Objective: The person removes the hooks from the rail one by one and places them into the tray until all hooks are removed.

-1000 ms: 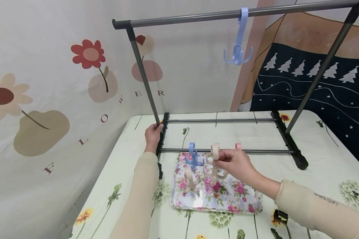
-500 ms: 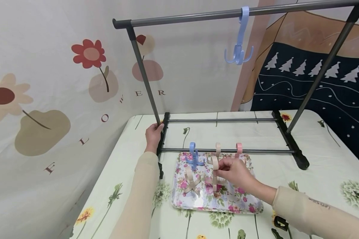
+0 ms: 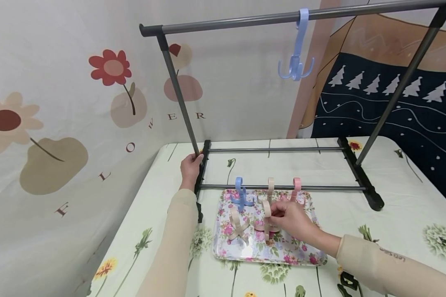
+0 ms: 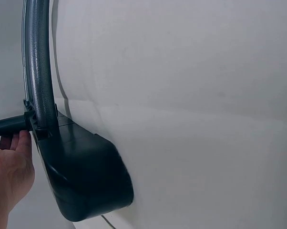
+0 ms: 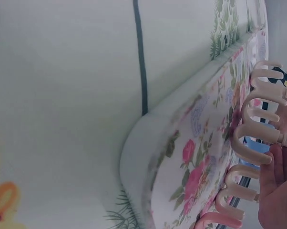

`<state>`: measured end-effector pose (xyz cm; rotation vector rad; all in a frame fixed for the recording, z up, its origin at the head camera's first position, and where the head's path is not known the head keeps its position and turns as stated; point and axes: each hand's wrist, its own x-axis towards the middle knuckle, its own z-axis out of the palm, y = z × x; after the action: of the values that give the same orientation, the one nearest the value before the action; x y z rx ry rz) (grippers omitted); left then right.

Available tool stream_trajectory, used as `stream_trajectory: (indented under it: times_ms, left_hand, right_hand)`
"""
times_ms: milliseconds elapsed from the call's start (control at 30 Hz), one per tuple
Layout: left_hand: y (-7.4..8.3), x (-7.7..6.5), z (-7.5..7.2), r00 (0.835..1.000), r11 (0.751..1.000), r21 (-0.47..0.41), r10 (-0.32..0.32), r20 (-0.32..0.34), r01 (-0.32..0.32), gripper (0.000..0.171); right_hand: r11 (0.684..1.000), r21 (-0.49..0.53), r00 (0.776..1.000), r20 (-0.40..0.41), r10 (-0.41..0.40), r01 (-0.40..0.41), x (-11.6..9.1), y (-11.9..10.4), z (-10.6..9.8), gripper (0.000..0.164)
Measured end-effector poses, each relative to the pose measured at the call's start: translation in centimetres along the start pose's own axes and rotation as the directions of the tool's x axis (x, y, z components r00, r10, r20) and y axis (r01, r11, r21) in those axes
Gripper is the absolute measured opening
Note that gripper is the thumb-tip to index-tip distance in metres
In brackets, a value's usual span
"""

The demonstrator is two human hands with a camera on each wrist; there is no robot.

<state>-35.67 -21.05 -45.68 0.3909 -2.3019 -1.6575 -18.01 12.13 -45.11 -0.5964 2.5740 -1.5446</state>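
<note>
My left hand (image 3: 189,170) grips the base of the left grey upright (image 3: 181,99) of a clothes rack, beside its black foot (image 3: 204,171). In the left wrist view, the fingers (image 4: 23,143) lie around the tube close to the foot (image 4: 88,174). My right hand (image 3: 291,218) pinches a beige multi-prong hook (image 3: 266,209) at its upper part, low over a floral tray (image 3: 301,251). In the right wrist view, this hook's (image 5: 248,138) curved prongs are right at the tray's surface. Another beige hook (image 3: 237,226) lies to its left on the tray.
A blue hook (image 3: 240,196), a beige hook (image 3: 271,185) and a pink hook (image 3: 296,187) are lined up at the tray's far edge, beside the lower front bar (image 3: 330,188). One blue hook (image 3: 297,49) hangs from the top bar (image 3: 230,23).
My right hand has brought the beige hook down and toward me, lower over the tray. The beige and pink hooks behind it show more fully. My left hand has stayed put.
</note>
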Motion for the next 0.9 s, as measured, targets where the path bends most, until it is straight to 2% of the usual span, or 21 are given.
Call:
stream_trajectory:
  times_ms: [233,367,467,633,900]
  left_hand:
    - [0.2,-0.2,-0.1,1.000,1.000,0.006,0.001,-0.009,-0.001,0.036]
    - [0.2,-0.1,-0.1,1.000,1.000,0.003,0.003,-0.005,-0.003,0.036]
    - [0.0,-0.1,-0.1,1.000,1.000,0.005,0.006,0.003,-0.006,0.036]
    - [-0.1,0.0,0.0,1.000,1.000,0.004,0.012,0.008,-0.012,0.037]
    - [-0.1,0.1,-0.2,1.000,1.000,0.002,0.008,0.007,-0.008,0.036]
  right_hand:
    - [1.000,-0.017,1.000,0.023,0.005,-0.005,-0.1,0.0,0.0,0.012]
    - [1.000,0.009,0.999,0.043,-0.012,0.012,-0.3,0.1,-0.1,0.011]
    - [0.999,0.032,0.999,0.043,-0.015,0.014,-0.6,0.2,-0.4,0.017]
    - [1.000,0.030,1.000,0.028,0.007,-0.008,-1.1,-0.2,-1.0,0.027]
    - [0.999,0.031,1.000,0.028,0.009,-0.010,-1.8,-1.3,-2.5,0.028]
